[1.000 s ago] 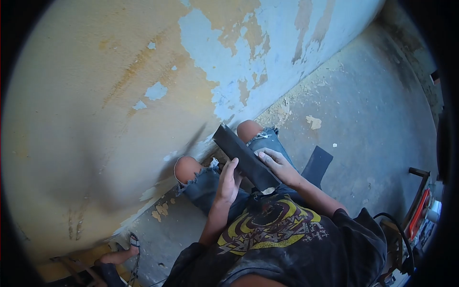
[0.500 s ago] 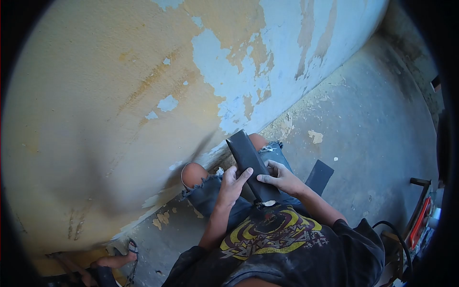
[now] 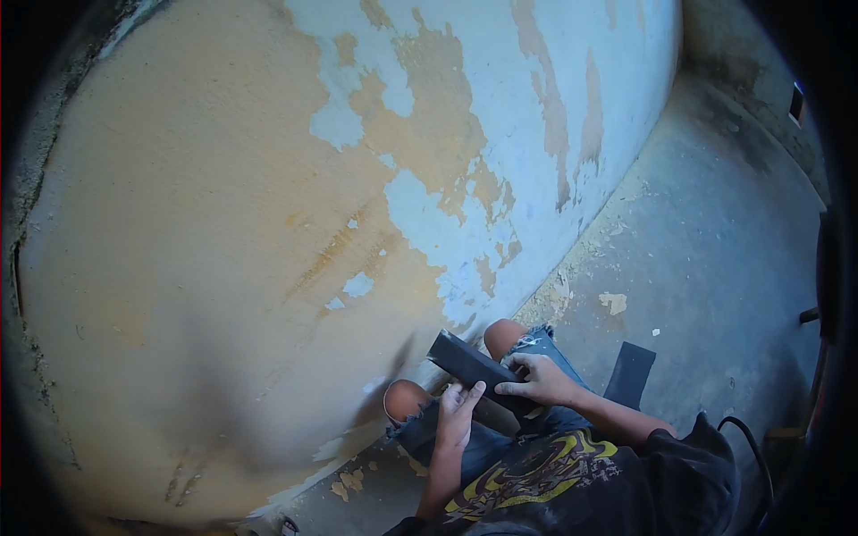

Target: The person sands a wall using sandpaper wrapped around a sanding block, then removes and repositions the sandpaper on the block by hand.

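A long, dark strip of sandpaper point(image 3: 471, 361), folded flat, lies across my lap between both hands. My left hand point(image 3: 457, 413) grips its near left edge, the thumb on top and the fingers bent underneath. On the other side, my right hand point(image 3: 540, 380) is closed on it, with the thumb stretched across its upper face. A small pale patch point(image 3: 534, 413) shows at its lower right end. Another dark sheet point(image 3: 630, 375) rests on the floor to the right of my right forearm.
Close in front stands a wall point(image 3: 223, 205) with peeling yellow and pale blue paint. Paint flakes point(image 3: 613, 304) are scattered over the concrete floor point(image 3: 715, 259) along its base. A black cable point(image 3: 760, 451) curves at the lower right. My bent knees point(image 3: 407, 399) nearly reach the wall.
The camera view has shifted, putting my hands lower in the picture. The sandpaper has turned from nearly upright to a flatter slant, its far end leftward. Both hands still hold it.
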### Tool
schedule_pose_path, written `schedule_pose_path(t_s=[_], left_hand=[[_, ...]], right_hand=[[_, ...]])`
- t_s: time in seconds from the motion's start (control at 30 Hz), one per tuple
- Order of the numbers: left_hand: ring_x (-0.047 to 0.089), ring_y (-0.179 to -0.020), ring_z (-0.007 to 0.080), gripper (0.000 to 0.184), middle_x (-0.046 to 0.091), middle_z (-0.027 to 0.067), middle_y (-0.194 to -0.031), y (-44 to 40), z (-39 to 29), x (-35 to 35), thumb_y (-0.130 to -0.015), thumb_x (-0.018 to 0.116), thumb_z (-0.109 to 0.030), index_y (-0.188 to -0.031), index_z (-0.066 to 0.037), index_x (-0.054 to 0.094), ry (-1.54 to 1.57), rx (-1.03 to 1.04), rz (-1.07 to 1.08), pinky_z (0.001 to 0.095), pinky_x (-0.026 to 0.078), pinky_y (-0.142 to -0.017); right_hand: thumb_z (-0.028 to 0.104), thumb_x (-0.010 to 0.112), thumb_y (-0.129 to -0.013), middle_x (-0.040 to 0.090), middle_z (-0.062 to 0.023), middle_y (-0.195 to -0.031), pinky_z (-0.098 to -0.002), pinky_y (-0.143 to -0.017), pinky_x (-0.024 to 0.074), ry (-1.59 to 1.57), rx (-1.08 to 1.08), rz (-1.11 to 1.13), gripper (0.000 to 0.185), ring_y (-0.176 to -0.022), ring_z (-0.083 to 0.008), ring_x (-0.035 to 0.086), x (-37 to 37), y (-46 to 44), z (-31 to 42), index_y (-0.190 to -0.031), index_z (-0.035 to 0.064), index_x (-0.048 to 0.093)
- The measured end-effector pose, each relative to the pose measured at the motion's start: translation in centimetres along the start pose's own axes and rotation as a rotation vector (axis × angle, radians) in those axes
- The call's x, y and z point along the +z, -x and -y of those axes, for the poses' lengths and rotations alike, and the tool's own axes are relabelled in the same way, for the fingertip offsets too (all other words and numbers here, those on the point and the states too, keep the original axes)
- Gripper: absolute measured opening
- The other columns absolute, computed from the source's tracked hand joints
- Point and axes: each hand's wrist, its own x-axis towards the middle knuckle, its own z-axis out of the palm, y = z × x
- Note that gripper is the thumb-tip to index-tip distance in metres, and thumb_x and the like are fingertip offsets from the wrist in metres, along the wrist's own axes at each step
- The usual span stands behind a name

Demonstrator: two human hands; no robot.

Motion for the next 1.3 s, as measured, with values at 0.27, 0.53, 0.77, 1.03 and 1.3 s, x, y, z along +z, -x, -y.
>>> schedule_pose_path(t_s=[0.27, 0.53, 0.77, 1.03, 1.3], left_hand=[[0.059, -0.105, 0.0164, 0.031, 0.062, 0.0089, -0.113, 0.8, 2.7, -0.1, -0.1, 0.058, -0.017, -0.126, -0.004, 0.049, 0.103, -0.087, 0.033, 0.0334, 0.046, -0.09], [0.059, -0.11, 0.0235, 0.046, 0.061, 0.0156, -0.116, -0.4, 2.6, 1.9, -0.092, 0.061, -0.005, -0.132, 0.003, 0.042, 0.138, 0.013, -0.172, 0.0349, 0.044, -0.099], [0.063, -0.103, 0.0285, 0.056, 0.063, 0.0219, -0.109, -0.3, 2.5, -0.1, -0.081, 0.049, 0.004, -0.136, 0.002, 0.042, 0.113, -0.03, -0.087, 0.041, 0.051, -0.094], [0.054, -0.121, 0.0418, 0.058, 0.057, 0.0278, -0.122, 1.0, 0.8, -0.9, -0.08, 0.05, -0.001, -0.137, -0.001, 0.037, 0.42, -0.13, 0.224, 0.0518, 0.042, -0.107], [0.054, -0.125, 0.0314, 0.047, 0.057, 0.0198, -0.13, 1.0, -1.8, 0.3, -0.089, 0.06, 0.004, -0.133, 0.001, 0.043, 0.195, 0.001, 0.179, 0.0442, 0.043, -0.108]], right_hand=[[0.028, 0.085, -0.072, 0.069, -0.0141, -0.085, -0.0355, -0.073, 0.0533, 0.026, 0.043, -0.038, 0.037, -0.079, -0.0253, 0.068, -0.2, 1.1, 1.2, -0.089, -0.0015, 0.07], [0.035, 0.079, -0.073, 0.067, -0.009, -0.104, -0.0441, -0.099, 0.0409, 0.385, -0.393, -0.207, 0.03, -0.105, -0.0299, 0.06, 2.7, 1.6, -1.5, -0.083, 0.0077, 0.073], [0.063, 0.075, -0.073, 0.059, -0.0153, -0.078, -0.0377, -0.073, 0.0471, 0.272, -0.172, 0.08, 0.063, -0.081, -0.0298, 0.061, -0.2, 0.0, -0.7, -0.066, 0.0028, 0.057], [0.047, 0.053, -0.1, 0.059, -0.0033, -0.118, -0.0274, -0.095, 0.0415, -0.539, 0.182, 0.55, 0.06, -0.108, -0.0116, 0.053, 3.7, 2.2, -5.1, -0.133, -0.0033, 0.053], [0.03, 0.07, -0.092, 0.068, -0.0094, -0.097, -0.0286, -0.082, 0.0494, -0.255, 0.005, 0.272, 0.045, -0.089, -0.0093, 0.058, 2.2, 4.0, -0.9, -0.121, -0.0033, 0.061]])
